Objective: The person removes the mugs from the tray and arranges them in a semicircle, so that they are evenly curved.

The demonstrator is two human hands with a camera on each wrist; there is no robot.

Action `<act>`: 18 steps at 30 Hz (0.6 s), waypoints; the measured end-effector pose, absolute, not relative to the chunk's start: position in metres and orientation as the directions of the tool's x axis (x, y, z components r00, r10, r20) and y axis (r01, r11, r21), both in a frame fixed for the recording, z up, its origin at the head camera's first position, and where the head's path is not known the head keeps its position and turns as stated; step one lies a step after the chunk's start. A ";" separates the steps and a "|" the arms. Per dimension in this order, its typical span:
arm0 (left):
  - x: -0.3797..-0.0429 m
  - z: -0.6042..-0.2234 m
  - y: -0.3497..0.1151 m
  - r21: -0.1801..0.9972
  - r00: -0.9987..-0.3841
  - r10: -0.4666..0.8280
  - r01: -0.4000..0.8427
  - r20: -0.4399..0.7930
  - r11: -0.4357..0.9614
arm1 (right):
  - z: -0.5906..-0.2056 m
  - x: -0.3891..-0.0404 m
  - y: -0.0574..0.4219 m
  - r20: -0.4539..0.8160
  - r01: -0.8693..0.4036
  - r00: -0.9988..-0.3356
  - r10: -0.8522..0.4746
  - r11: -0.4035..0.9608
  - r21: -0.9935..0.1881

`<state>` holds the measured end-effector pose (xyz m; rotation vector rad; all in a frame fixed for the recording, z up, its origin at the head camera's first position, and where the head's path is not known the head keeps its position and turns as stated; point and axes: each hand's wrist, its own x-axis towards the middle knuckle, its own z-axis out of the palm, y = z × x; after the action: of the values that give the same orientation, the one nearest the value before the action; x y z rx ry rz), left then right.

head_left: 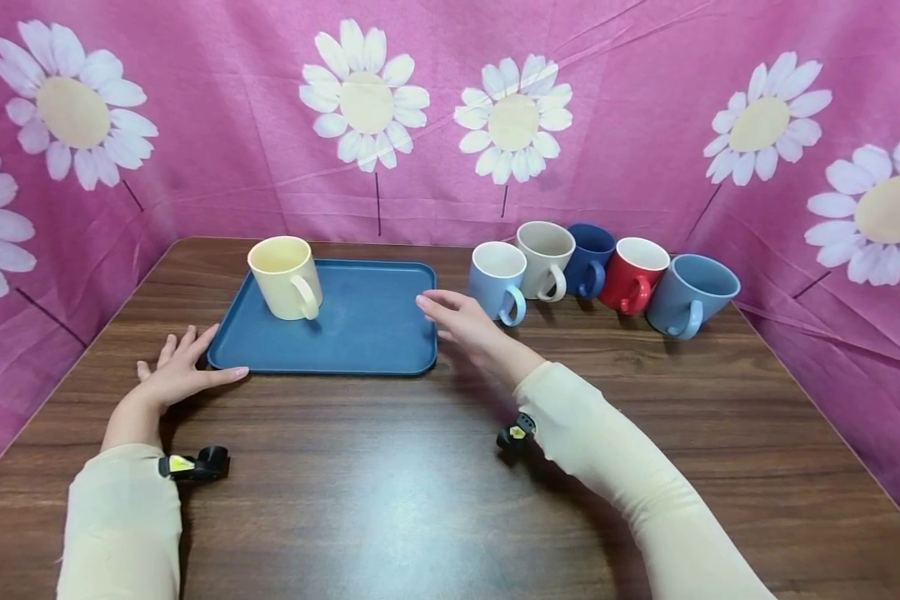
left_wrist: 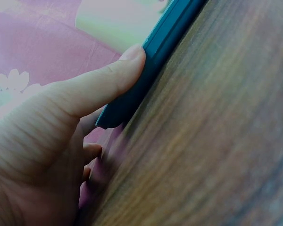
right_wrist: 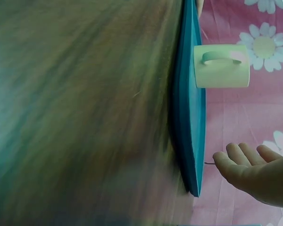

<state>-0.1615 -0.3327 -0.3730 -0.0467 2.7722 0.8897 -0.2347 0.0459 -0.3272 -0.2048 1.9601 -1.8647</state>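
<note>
A yellow mug (head_left: 283, 279) stands upright on the left part of a blue tray (head_left: 367, 333), its handle turned toward the front right. At the tray's front left corner is my left hand (head_left: 174, 375), fingers spread; the thumb lies along the front edge and the index finger is by the left side. In the left wrist view the thumb (left_wrist: 118, 77) touches the tray's rim. My right hand (head_left: 468, 329) hovers by the tray's right edge with relaxed fingers and holds nothing. Just behind that hand stands a light blue mug (head_left: 495, 275).
Right of the light blue mug, a beige mug (head_left: 543, 250), a dark blue mug (head_left: 591, 254), a red mug (head_left: 630, 279) and a larger grey-blue mug (head_left: 686, 296) form a row on the wooden table (head_left: 330, 483). A pink flowered cloth (head_left: 435, 125) hangs behind and at both sides.
</note>
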 end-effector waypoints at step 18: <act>-0.160 -0.372 -0.331 0.569 -0.974 0.038 -0.097 -0.222 0.817 | -0.324 -0.250 0.003 -0.243 0.172 -0.880 -0.409 0.202 -0.964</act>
<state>-0.1604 -0.3315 -0.3716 -0.0456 2.7779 0.8875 -0.2503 0.0031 -0.3241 -0.2199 2.0340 -1.7220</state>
